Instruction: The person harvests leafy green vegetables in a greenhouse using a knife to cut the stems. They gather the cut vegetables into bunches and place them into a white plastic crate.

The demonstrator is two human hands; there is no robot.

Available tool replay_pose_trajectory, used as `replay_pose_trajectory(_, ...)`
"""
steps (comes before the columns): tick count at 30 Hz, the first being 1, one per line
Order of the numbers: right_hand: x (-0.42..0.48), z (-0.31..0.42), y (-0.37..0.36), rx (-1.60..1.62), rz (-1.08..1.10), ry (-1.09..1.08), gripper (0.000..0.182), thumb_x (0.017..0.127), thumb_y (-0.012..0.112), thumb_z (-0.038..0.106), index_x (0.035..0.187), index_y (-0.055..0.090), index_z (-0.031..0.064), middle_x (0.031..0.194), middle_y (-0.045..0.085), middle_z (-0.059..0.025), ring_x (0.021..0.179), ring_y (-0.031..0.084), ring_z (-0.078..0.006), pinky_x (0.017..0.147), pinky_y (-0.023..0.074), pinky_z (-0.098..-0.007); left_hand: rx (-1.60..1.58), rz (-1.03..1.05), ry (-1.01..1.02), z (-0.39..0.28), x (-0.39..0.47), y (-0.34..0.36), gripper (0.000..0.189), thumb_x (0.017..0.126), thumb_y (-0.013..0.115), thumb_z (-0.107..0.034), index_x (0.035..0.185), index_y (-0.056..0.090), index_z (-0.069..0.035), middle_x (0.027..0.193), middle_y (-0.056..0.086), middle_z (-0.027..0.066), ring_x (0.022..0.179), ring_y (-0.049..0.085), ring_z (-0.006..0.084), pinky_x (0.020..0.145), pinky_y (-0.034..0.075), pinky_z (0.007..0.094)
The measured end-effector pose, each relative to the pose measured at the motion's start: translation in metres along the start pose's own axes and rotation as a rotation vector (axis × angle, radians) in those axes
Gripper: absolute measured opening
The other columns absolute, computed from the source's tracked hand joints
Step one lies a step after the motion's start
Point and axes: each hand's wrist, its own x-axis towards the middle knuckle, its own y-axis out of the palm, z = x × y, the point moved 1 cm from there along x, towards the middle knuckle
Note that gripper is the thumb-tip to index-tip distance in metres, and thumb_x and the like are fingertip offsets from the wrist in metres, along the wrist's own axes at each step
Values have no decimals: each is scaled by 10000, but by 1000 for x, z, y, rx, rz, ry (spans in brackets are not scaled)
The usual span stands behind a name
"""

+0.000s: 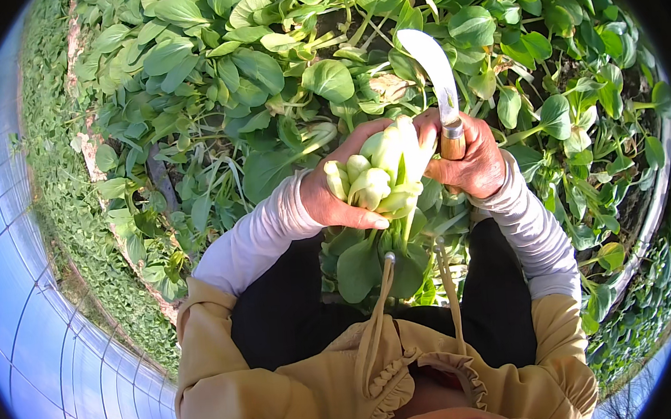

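My left hand [340, 200] is wrapped around a bunch of pale-stemmed leafy greens [377, 176], with the stem ends facing up and the dark leaves [358, 270] hanging below between my knees. My right hand [470, 160] grips the wooden handle [453, 146] of a curved harvesting knife. Its bright blade [434, 69] points up and away from me, over the growing plants. The fingers of my right hand also touch the right side of the bunch; how firmly they hold it is hard to see.
Leafy green plants [259, 68] grow thickly in front and on both sides. A dry brown leaf [388, 86] lies among them just beyond my hands. A pale curved edge [655, 220] runs along the right, and a translucent greenhouse wall with thin ribs [43, 327] curves along the left.
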Motion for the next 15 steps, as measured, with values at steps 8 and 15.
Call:
replay_pose_trajectory(8,58,-34,-29,-335,-150,488,351,713,591,137,993,433,-3,719,544,-49,533,510,-101,396,405,-216,1051,-164,-94,-63,-6,-26,700,589,632,0,1197,288,-11,987,537,101,873,546,187,761,414,252)
replay_pose_trajectory(15,124,-89,-96,-846,-590,354,349,698,541,234,966,486,18,627,537,-60,458,476,-127,398,389,-255,2148,-173,4,-69,16,-60,485,671,488,-26,1145,393,-71,1044,467,126,709,521,227,619,427,299)
